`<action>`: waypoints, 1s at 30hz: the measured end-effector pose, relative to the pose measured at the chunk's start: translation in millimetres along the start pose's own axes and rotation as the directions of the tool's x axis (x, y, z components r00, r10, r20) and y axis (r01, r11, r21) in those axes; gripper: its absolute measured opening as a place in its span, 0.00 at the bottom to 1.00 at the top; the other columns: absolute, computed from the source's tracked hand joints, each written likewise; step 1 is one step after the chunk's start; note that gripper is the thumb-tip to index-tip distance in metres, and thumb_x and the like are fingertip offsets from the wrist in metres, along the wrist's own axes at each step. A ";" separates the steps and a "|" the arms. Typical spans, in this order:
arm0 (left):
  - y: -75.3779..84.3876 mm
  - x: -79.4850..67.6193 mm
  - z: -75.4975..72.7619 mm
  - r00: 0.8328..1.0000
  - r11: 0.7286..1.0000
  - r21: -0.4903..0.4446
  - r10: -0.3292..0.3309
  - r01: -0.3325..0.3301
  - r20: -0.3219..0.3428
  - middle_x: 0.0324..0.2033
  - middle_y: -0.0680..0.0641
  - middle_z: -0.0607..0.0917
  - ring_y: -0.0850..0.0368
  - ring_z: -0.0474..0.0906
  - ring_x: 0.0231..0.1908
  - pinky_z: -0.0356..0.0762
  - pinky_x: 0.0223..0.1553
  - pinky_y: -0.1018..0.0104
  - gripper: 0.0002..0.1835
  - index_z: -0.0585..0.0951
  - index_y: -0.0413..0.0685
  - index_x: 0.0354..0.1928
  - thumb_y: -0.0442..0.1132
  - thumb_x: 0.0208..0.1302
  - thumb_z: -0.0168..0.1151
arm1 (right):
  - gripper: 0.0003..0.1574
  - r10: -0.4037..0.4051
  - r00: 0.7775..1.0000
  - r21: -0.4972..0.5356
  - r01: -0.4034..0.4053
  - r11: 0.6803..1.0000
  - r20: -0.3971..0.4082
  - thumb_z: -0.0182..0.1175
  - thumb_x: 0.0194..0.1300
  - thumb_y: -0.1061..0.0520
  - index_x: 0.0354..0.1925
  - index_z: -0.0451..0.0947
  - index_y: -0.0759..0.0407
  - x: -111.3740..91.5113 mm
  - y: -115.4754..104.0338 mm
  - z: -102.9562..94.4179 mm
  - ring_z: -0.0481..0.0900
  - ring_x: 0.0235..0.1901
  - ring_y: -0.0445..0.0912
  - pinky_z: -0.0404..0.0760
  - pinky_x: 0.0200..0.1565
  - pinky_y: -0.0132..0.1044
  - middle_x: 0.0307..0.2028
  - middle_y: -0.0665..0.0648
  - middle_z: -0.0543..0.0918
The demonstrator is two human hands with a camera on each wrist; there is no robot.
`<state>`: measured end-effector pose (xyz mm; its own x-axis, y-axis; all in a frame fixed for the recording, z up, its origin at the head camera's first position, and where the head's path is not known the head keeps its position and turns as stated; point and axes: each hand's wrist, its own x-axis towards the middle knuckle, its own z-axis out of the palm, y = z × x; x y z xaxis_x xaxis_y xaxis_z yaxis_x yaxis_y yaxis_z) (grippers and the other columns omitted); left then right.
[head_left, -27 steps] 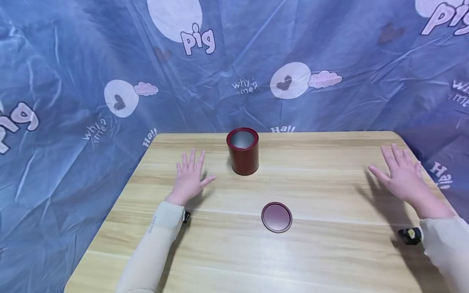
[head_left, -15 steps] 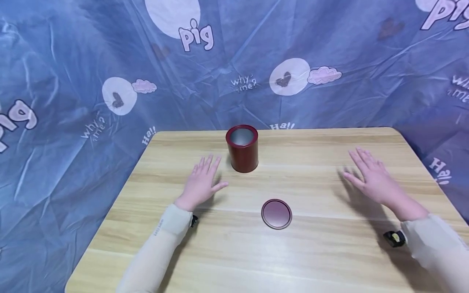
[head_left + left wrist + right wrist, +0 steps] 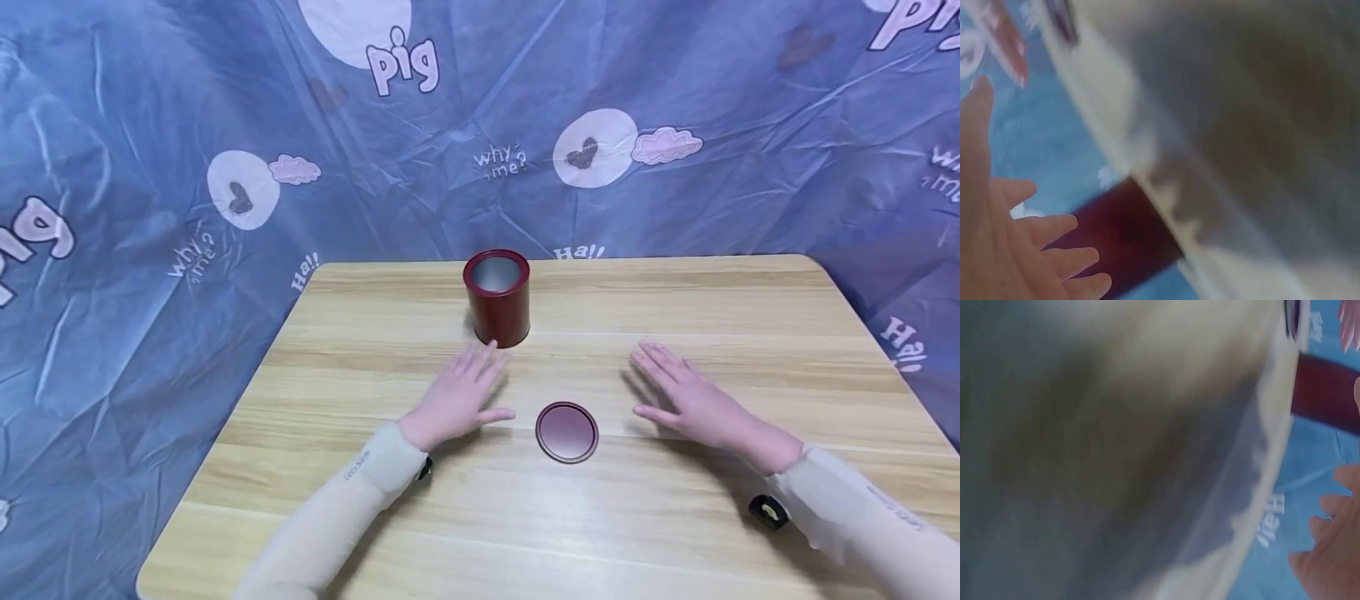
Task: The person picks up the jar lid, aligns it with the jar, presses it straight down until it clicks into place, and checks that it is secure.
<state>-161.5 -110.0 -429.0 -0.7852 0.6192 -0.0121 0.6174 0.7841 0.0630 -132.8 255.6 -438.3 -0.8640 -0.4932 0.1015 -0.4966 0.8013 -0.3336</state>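
Lid (image 3: 567,432) between left hand (image 3: 453,402) and right hand (image 3: 701,408), gap each side; fingers (image 3: 660,367) extended; can (image 3: 501,321) toward far edge.

On your table (image 3: 637,533), the lid (image 3: 567,432) lies between your left hand (image 3: 453,400) and right hand (image 3: 697,406); the can (image 3: 501,318) stands farther, slightly left.

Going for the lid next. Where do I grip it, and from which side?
The lid lies flat on the table, a thin disc showing no knob, so pinching opposite edges of its rim from above is likely best. Coming from its left looks handiest: the left hand is there, its thumb pointing toward that edge.
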 end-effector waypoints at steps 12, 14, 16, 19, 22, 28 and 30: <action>35.7 13.3 13.6 0.979 0.984 0.081 0.147 -0.160 0.143 0.74 0.42 0.56 0.39 0.51 0.73 0.57 0.71 0.47 0.48 0.54 0.55 0.76 0.73 0.60 0.49 | 0.56 -0.076 0.994 0.082 0.070 0.994 0.079 0.61 0.62 0.36 0.73 0.52 0.68 6.1 -25.3 31.1 0.51 0.71 0.67 0.57 0.67 0.63 0.73 0.70 0.52; 37.9 14.9 15.3 0.976 0.981 0.100 0.150 -0.167 0.157 0.75 0.42 0.55 0.40 0.51 0.74 0.57 0.71 0.48 0.48 0.54 0.55 0.76 0.73 0.60 0.48 | 0.56 -0.097 0.993 0.083 0.091 0.992 0.072 0.61 0.61 0.36 0.72 0.54 0.68 5.8 -28.8 33.7 0.52 0.71 0.68 0.57 0.67 0.63 0.72 0.70 0.54; 39.8 16.2 16.9 0.975 0.978 0.122 0.150 -0.171 0.166 0.75 0.43 0.56 0.41 0.51 0.74 0.57 0.71 0.48 0.49 0.54 0.55 0.76 0.74 0.60 0.48 | 0.56 -0.109 0.991 0.079 0.103 0.992 0.073 0.62 0.61 0.36 0.71 0.55 0.68 5.4 -31.6 35.6 0.52 0.70 0.68 0.58 0.66 0.64 0.72 0.71 0.55; 42.7 17.3 19.2 0.970 0.971 0.149 0.157 -0.186 0.185 0.74 0.44 0.56 0.41 0.53 0.73 0.59 0.71 0.50 0.50 0.54 0.53 0.76 0.75 0.59 0.47 | 0.57 -0.118 0.988 0.058 0.113 0.992 0.098 0.61 0.60 0.34 0.71 0.56 0.68 4.2 -34.7 38.5 0.53 0.70 0.68 0.58 0.67 0.64 0.71 0.71 0.56; 45.7 18.0 21.0 0.965 0.965 0.167 0.166 -0.201 0.203 0.74 0.44 0.57 0.42 0.54 0.73 0.59 0.71 0.52 0.51 0.54 0.51 0.76 0.75 0.59 0.47 | 0.58 -0.130 0.984 0.035 0.127 0.991 0.120 0.60 0.60 0.32 0.71 0.56 0.69 3.5 -38.1 40.9 0.55 0.70 0.68 0.59 0.66 0.63 0.70 0.72 0.58; 49.6 20.2 22.1 0.958 0.960 0.193 0.155 -0.203 0.240 0.75 0.45 0.56 0.47 0.53 0.74 0.57 0.72 0.55 0.51 0.55 0.48 0.75 0.74 0.59 0.47 | 0.57 -0.172 0.982 0.034 0.169 0.985 0.083 0.62 0.58 0.33 0.69 0.59 0.70 6.1 -44.0 44.5 0.59 0.68 0.68 0.62 0.65 0.63 0.69 0.72 0.61; 50.8 20.5 21.1 0.956 0.961 0.188 0.150 -0.201 0.252 0.75 0.44 0.56 0.48 0.53 0.74 0.58 0.72 0.56 0.51 0.55 0.47 0.75 0.74 0.60 0.48 | 0.56 -0.187 0.980 0.036 0.185 0.982 0.069 0.63 0.58 0.33 0.68 0.60 0.70 6.8 -45.3 44.9 0.60 0.68 0.68 0.63 0.65 0.62 0.69 0.72 0.62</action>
<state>-145.1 -56.6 -447.0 -0.6457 0.7204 -0.2533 0.7602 0.6375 -0.1249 -112.4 200.7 -464.5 -0.7481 -0.6564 0.0970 -0.6443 0.6837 -0.3428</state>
